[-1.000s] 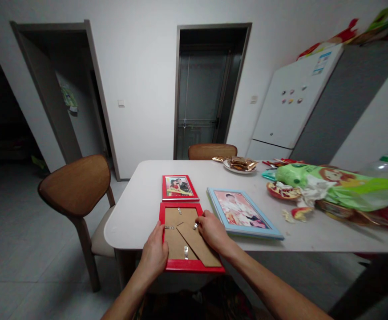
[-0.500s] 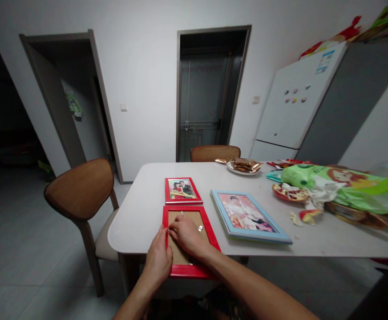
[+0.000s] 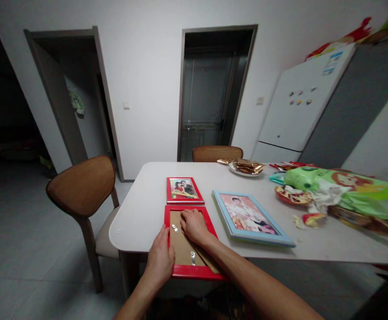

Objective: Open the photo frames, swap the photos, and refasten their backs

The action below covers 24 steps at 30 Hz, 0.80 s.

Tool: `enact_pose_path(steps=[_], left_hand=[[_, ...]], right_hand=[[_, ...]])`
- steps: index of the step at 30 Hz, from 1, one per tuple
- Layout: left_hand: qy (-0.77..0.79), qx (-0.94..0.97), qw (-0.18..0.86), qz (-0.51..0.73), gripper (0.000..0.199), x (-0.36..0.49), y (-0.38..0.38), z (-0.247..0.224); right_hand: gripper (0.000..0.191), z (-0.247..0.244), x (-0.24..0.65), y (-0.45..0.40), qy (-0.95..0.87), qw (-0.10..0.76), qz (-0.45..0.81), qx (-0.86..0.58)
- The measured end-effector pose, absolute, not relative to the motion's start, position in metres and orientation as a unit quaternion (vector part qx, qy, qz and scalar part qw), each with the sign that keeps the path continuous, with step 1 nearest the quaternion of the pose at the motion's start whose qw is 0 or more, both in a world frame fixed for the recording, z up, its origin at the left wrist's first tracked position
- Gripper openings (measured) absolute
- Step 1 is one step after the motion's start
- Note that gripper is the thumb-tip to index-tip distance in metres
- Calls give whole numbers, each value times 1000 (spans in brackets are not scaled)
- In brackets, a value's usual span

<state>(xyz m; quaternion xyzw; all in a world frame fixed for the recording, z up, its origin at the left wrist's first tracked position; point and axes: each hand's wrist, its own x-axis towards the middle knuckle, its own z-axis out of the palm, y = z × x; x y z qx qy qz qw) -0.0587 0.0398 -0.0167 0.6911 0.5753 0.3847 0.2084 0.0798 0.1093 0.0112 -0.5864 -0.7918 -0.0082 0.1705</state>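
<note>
A red picture frame lies face down at the table's front edge, its brown backing board showing. My left hand is closed around the frame's left side. My right hand rests over the upper part of the board with its fingers curled in; what they pinch, if anything, is hidden. Small metal clips show on the board, one near the left and a longer metal piece near the bottom. A flap-like strip of board runs below my right wrist.
Beyond it lies a smaller red framed photo; to the right, a light blue framed photo. Farther right are a plate of wrapped snacks, pomegranate pieces and a green plastic bag. A wooden chair stands left.
My right hand has moved from the board's left side toward its upper right, uncovering the left clip and the lower metal piece. My left hand keeps its place on the frame.
</note>
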Motion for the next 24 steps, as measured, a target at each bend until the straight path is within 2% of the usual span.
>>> enact_pose_path(steps=[6, 9, 14, 21, 24], left_hand=[[584, 698, 197, 365, 50, -59, 41, -17], [582, 693, 203, 374, 50, -59, 41, -17], [582, 686, 205, 385, 51, -59, 40, -20], [587, 684, 192, 388, 50, -59, 40, -23], [585, 692, 188, 380, 50, -59, 41, -22]], right_hand=[[30, 15, 81, 105, -804, 196, 42, -560], [37, 24, 94, 90, -832, 214, 111, -499], [31, 38, 122, 52, -883, 160, 221, -382], [12, 33, 120, 38, -867, 193, 231, -397], [10, 27, 118, 41, -862, 209, 218, -407]])
